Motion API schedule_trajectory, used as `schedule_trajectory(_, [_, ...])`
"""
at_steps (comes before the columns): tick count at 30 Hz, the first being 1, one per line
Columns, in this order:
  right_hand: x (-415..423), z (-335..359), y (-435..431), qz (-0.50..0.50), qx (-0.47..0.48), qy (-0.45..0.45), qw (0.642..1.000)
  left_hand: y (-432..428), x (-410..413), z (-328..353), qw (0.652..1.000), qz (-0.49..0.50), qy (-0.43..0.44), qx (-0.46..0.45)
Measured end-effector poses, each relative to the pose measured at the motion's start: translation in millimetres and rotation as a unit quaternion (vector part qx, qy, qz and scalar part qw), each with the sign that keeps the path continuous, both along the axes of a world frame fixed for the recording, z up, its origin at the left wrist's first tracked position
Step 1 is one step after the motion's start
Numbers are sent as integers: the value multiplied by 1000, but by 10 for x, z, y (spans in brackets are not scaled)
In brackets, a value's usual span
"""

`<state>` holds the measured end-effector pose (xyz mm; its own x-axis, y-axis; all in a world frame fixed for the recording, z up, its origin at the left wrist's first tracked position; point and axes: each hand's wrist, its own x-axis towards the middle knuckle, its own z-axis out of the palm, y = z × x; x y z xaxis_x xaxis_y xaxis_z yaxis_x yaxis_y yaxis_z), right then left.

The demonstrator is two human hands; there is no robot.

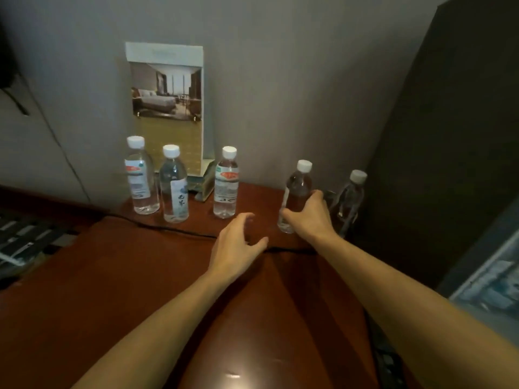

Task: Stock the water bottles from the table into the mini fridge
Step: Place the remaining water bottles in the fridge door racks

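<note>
Several clear water bottles with white caps stand along the back of a reddish-brown table (112, 276). My right hand (307, 217) grips one bottle (297, 189) around its lower body. Another bottle (348, 200) stands just right of it, beside a dark cabinet. My left hand (236, 242) hovers above the table with fingers spread and holds nothing, a short way in front of the middle bottle (226, 182). Two more bottles stand at the left, one with a red label (139, 178) and one with a pale label (174, 186). No fridge is recognisable.
A tall hotel brochure stand (168, 108) leans against the grey wall behind the bottles. A black cable (174, 230) runs across the table. A dark cabinet (449, 136) rises at the right. A keyboard-like object (25, 237) lies at the left edge.
</note>
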<state>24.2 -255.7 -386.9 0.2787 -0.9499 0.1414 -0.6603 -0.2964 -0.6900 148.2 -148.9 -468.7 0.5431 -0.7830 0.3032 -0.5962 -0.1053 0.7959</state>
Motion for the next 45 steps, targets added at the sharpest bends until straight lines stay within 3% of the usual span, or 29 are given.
schedule_trajectory(4, [164, -57, -257, -43, -14, -43, 998, -470, 76, -4, 1000, -15, -9, 5])
schedule_trajectory(11, [313, -173, -348, -107, -42, -20, 993, -887, -55, -14, 999, -42, 4, 15])
schedule_trajectory(15, [229, -92, -287, -90, -36, -14, 995, -839, -131, 15, 999, -22, 22, 8])
schedule_trajectory(32, [-954, 1115, 1209, 103, -130, -66, 984, 788, -1021, 1281, 991, -22, -91, -95])
schedule_trajectory(39, [-1810, 1619, 1827, 118, -209, -79, 968, 1355, -1716, 1689, 978, -62, -92, -176])
schedule_trajectory(45, [-2676, 2010, 2171, 71, -255, -80, 961, 1499, -2511, 1996, 957, -87, -106, -255])
